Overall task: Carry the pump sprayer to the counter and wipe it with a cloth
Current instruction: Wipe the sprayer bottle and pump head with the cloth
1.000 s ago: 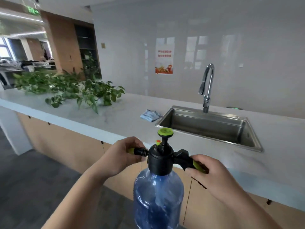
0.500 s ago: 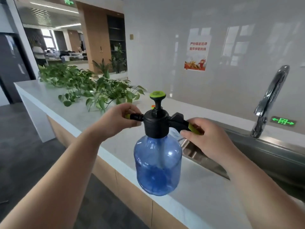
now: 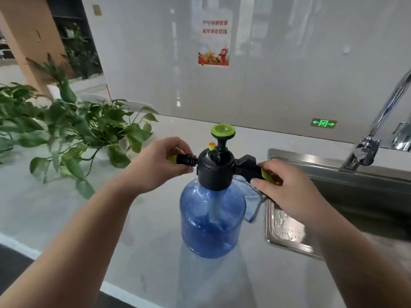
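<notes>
The pump sprayer (image 3: 213, 221) has a clear blue bottle, a black head and a yellow-green pump knob. It stands upright on or just above the pale counter (image 3: 66, 218), left of the sink. My left hand (image 3: 155, 165) grips its nozzle on the left side. My right hand (image 3: 287, 192) holds its trigger handle on the right. A light blue cloth (image 3: 251, 201) lies on the counter behind the bottle, mostly hidden by the bottle and my right hand.
A steel sink (image 3: 333, 196) with a wet rim sits to the right, its chrome faucet (image 3: 378, 134) at the back. Leafy green plants (image 3: 77, 130) spread over the counter's left side. A glossy wall with a red poster (image 3: 214, 41) stands behind.
I have come up to the counter and brought the sprayer from in front of its edge over the countertop and down beside the sink. Both hands keep the same grips.
</notes>
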### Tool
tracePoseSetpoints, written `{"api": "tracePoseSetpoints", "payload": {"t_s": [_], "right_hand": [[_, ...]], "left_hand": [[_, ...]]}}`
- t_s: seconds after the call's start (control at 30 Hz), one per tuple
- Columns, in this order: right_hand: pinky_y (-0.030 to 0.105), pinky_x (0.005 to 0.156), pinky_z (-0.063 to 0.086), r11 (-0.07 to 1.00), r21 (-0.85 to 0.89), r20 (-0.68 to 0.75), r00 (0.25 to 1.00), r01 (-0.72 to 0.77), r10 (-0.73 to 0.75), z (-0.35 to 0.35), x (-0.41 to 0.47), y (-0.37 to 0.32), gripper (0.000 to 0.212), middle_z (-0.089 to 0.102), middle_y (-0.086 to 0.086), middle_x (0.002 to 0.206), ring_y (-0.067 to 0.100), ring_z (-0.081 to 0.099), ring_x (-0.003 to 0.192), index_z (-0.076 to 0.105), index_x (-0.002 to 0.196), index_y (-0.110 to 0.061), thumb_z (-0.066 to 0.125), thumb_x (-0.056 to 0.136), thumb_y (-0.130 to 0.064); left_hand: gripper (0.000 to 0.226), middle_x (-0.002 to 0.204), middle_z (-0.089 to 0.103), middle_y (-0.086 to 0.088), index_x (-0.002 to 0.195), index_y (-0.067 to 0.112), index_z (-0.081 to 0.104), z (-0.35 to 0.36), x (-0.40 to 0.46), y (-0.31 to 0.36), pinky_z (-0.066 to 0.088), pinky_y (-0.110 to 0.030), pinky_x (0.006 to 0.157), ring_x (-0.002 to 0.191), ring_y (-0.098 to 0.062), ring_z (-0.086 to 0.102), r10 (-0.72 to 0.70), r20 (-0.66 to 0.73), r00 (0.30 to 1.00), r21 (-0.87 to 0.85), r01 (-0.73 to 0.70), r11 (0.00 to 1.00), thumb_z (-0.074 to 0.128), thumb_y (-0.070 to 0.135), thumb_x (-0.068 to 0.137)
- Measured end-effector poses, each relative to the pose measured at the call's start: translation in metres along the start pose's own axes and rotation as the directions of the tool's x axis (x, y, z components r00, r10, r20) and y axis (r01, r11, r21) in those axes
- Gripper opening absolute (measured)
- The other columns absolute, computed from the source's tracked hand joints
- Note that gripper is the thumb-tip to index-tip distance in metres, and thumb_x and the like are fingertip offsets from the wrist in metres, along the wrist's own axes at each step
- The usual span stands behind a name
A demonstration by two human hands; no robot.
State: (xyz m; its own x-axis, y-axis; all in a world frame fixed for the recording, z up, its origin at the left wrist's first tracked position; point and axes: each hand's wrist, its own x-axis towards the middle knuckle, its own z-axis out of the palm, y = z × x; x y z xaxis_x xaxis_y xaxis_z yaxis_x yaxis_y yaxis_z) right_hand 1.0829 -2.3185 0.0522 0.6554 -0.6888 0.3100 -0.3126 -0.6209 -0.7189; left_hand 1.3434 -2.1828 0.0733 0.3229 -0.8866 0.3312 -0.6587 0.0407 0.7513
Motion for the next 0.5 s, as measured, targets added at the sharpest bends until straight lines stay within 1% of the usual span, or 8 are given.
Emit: {"api": "tracePoseSetpoints", "payload": {"t_s": [0.03,0.13,0.23,0.3,0.37,0.4,0.43,0.5], "right_hand": [[0.014,0.055,0.044,1.000,-0.007,-0.012,1.000,-0.020,0.020,0.005,0.004,0.000,0.019,0.064,-0.027,0.087,-0.006,0.060,0.073,0.062,0.085,-0.049,0.070,0.084,-0.032],[0.010,0.055,0.042,0.998,-0.034,-0.045,0.998,-0.051,0.050,0.018,0.010,-0.003,0.037,0.062,-0.035,0.089,-0.010,0.059,0.080,0.056,0.081,-0.064,0.069,0.086,-0.030],[0.006,0.057,0.044,0.998,-0.041,-0.067,0.996,-0.057,0.055,0.023,0.014,-0.007,0.047,0.058,-0.044,0.091,-0.016,0.056,0.087,0.052,0.082,-0.072,0.070,0.085,-0.029],[0.006,0.063,0.045,0.996,-0.073,-0.071,0.997,-0.049,0.044,0.024,0.014,-0.005,0.039,0.059,-0.044,0.095,-0.014,0.057,0.092,0.054,0.086,-0.066,0.071,0.083,-0.031],[0.009,0.071,0.045,0.995,-0.081,-0.057,0.997,-0.057,0.053,0.019,0.012,-0.005,0.026,0.061,-0.039,0.102,-0.012,0.059,0.096,0.058,0.098,-0.057,0.069,0.081,-0.040],[0.010,0.072,0.047,0.997,-0.055,-0.043,0.998,-0.058,0.056,0.015,0.010,-0.001,0.025,0.063,-0.036,0.105,-0.011,0.060,0.097,0.059,0.104,-0.052,0.064,0.081,-0.046],[0.010,0.071,0.049,0.997,0.019,-0.050,0.996,-0.070,0.071,0.010,0.009,0.007,0.028,0.066,-0.030,0.106,-0.008,0.062,0.098,0.062,0.110,-0.045,0.058,0.082,-0.049],[0.013,0.072,0.054,0.958,0.253,-0.145,0.974,-0.133,0.173,0.004,0.009,0.028,0.028,0.072,-0.013,0.104,0.002,0.067,0.097,0.068,0.108,-0.033,0.047,0.091,-0.042]], "left_hand": [[0.026,0.083,0.074,-0.001,0.084,0.029,0.066,-0.003,0.006,-0.007,0.057,-0.047,0.083,0.082,-0.022,0.070,0.004,0.024,1.000,0.005,-0.004,1.000,0.084,0.014,0.072],[0.024,0.084,0.074,0.001,0.085,0.029,0.066,-0.011,0.020,-0.021,0.056,-0.050,0.084,0.084,-0.023,0.070,0.016,0.076,0.997,0.010,-0.017,1.000,0.082,0.023,0.068],[0.025,0.082,0.074,0.002,0.087,0.028,0.065,-0.014,0.028,-0.029,0.055,-0.051,0.083,0.083,-0.022,0.070,0.041,0.106,0.994,0.015,-0.043,0.999,0.084,0.020,0.071],[0.026,0.082,0.074,0.004,0.088,0.028,0.065,-0.013,0.031,-0.034,0.056,-0.049,0.082,0.081,-0.020,0.070,0.064,0.104,0.993,0.015,-0.066,0.998,0.084,0.019,0.073],[0.026,0.085,0.074,0.006,0.090,0.029,0.065,-0.012,0.033,-0.040,0.058,-0.047,0.081,0.082,-0.020,0.070,0.093,0.115,0.989,-0.017,-0.092,0.996,0.082,0.025,0.071],[0.027,0.088,0.074,0.005,0.092,0.029,0.065,-0.012,0.034,-0.044,0.058,-0.047,0.081,0.083,-0.022,0.070,0.096,0.133,0.986,-0.060,-0.088,0.994,0.081,0.028,0.070],[0.031,0.092,0.073,0.005,0.096,0.030,0.065,-0.013,0.034,-0.048,0.059,-0.044,0.081,0.084,-0.023,0.070,0.087,0.164,0.983,-0.126,-0.067,0.990,0.081,0.031,0.069],[0.049,0.101,0.071,0.003,0.109,0.034,0.063,-0.016,0.034,-0.057,0.058,-0.035,0.078,0.085,-0.021,0.069,0.062,0.252,0.966,-0.295,0.015,0.956,0.084,0.032,0.064]]}}
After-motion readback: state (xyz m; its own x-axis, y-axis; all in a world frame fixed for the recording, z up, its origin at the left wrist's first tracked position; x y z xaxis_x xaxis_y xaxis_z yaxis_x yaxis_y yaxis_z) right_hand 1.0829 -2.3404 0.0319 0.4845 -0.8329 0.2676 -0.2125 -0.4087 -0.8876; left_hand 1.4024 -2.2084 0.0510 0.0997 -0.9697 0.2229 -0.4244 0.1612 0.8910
